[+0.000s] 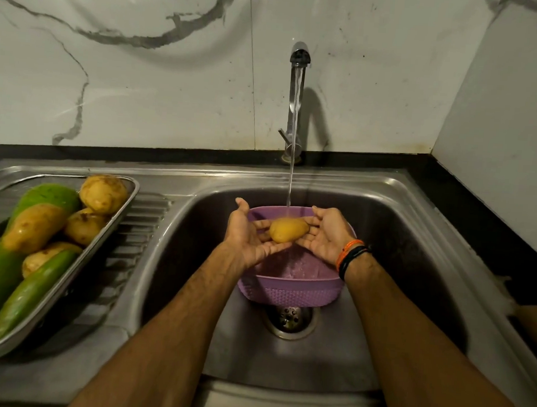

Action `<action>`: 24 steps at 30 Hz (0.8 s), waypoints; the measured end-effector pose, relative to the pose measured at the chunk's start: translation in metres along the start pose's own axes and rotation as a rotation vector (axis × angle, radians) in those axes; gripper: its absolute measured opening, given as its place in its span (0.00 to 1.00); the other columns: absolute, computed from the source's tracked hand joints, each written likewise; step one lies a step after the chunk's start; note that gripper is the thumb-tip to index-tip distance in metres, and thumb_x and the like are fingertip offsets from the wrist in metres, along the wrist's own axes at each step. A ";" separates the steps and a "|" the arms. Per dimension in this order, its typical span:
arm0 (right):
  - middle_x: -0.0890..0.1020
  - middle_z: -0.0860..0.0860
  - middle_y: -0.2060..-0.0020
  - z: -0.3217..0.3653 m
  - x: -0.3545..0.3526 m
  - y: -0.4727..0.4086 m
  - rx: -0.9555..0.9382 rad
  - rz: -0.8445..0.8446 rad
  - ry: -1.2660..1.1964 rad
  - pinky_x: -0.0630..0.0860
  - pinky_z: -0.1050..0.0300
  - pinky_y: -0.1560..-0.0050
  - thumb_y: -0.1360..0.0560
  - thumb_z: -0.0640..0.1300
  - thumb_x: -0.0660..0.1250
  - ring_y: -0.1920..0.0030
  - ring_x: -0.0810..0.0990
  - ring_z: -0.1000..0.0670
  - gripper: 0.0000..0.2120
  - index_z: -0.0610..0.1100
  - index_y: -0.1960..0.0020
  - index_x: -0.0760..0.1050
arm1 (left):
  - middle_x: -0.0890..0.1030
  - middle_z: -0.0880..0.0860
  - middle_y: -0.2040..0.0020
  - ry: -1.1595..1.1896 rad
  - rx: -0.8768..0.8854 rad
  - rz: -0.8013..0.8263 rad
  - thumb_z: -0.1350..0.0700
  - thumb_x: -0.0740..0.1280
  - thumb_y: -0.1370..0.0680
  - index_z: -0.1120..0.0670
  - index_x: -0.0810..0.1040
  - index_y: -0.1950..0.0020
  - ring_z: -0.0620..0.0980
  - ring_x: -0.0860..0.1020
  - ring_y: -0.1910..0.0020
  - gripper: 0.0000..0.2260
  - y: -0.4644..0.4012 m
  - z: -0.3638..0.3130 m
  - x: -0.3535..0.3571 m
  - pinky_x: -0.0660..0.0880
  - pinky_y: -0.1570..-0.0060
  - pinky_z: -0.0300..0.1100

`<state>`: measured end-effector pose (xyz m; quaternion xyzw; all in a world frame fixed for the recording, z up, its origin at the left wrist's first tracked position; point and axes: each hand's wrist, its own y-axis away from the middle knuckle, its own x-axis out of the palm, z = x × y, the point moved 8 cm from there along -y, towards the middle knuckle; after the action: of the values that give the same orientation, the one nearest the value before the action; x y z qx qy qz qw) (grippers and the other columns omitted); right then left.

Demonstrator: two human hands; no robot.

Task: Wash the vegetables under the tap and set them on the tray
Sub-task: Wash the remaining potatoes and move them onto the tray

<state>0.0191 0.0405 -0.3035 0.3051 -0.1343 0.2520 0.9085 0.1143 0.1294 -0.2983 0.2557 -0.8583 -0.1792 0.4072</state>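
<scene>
Under the running chrome tap, you are cradling a wet, yellow oval potato between your left hand and right hand, fingers straight, palms up, above the purple plastic colander.

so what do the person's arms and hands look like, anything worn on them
Both forearms are bare, with no sleeves in view. The left hand wears nothing. The wrist of the right hand carries stacked wristbands: thin orange cords nearest the hand and black ones behind them. No gloves, rings or watch are visible.
</scene>
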 end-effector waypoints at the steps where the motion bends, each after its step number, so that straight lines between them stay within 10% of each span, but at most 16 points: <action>1: 0.74 0.37 0.34 0.000 0.000 0.001 0.000 0.007 0.005 0.65 0.43 0.28 0.18 0.49 0.55 0.32 0.72 0.40 0.23 0.34 0.30 0.67 | 0.68 0.69 0.29 -0.006 0.000 -0.003 0.29 0.49 0.22 0.65 0.65 0.27 0.68 0.71 0.32 0.43 0.001 0.000 0.000 0.69 0.36 0.64; 8: 0.79 0.39 0.44 0.012 0.020 0.013 -0.054 0.147 0.097 0.74 0.47 0.39 0.17 0.48 0.53 0.39 0.77 0.41 0.20 0.35 0.43 0.76 | 0.75 0.63 0.37 -0.035 0.046 -0.054 0.34 0.66 0.25 0.63 0.73 0.36 0.61 0.77 0.40 0.34 0.004 -0.007 -0.006 0.77 0.45 0.54; 12: 0.82 0.38 0.45 0.013 0.040 0.026 -0.058 0.237 0.124 0.80 0.51 0.47 0.18 0.47 0.54 0.44 0.81 0.42 0.19 0.34 0.41 0.77 | 0.79 0.53 0.60 -0.180 0.067 -0.039 0.40 0.72 0.27 0.56 0.79 0.55 0.48 0.77 0.59 0.18 0.015 -0.011 -0.004 0.75 0.60 0.39; 17: 0.85 0.43 0.57 0.017 0.048 0.040 -0.165 0.161 0.233 0.82 0.56 0.59 0.19 0.41 0.58 0.58 0.85 0.46 0.13 0.37 0.48 0.80 | 0.80 0.51 0.61 -0.297 0.142 -0.109 0.48 0.80 0.34 0.56 0.84 0.50 0.44 0.76 0.66 0.18 0.027 -0.022 -0.014 0.72 0.74 0.33; 21: 0.83 0.49 0.63 0.013 0.054 0.042 -0.266 0.033 0.689 0.78 0.59 0.66 0.22 0.38 0.59 0.64 0.81 0.50 0.12 0.38 0.48 0.81 | 0.73 0.53 0.74 -0.603 0.247 -0.289 0.65 0.74 0.32 0.58 0.79 0.62 0.47 0.69 0.75 0.06 0.054 -0.036 -0.029 0.66 0.74 0.36; 24: 0.84 0.45 0.62 -0.002 0.076 0.052 -0.351 0.163 1.270 0.78 0.55 0.67 0.25 0.37 0.58 0.66 0.80 0.45 0.13 0.36 0.52 0.82 | 0.79 0.55 0.67 -1.046 0.354 -0.465 0.59 0.71 0.34 0.54 0.79 0.63 0.53 0.76 0.69 0.03 0.072 -0.055 -0.042 0.74 0.66 0.40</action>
<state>0.0547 0.1064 -0.2498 -0.0666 0.3656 0.4251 0.8253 0.1589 0.2070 -0.2538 0.3788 -0.8832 -0.2198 -0.1680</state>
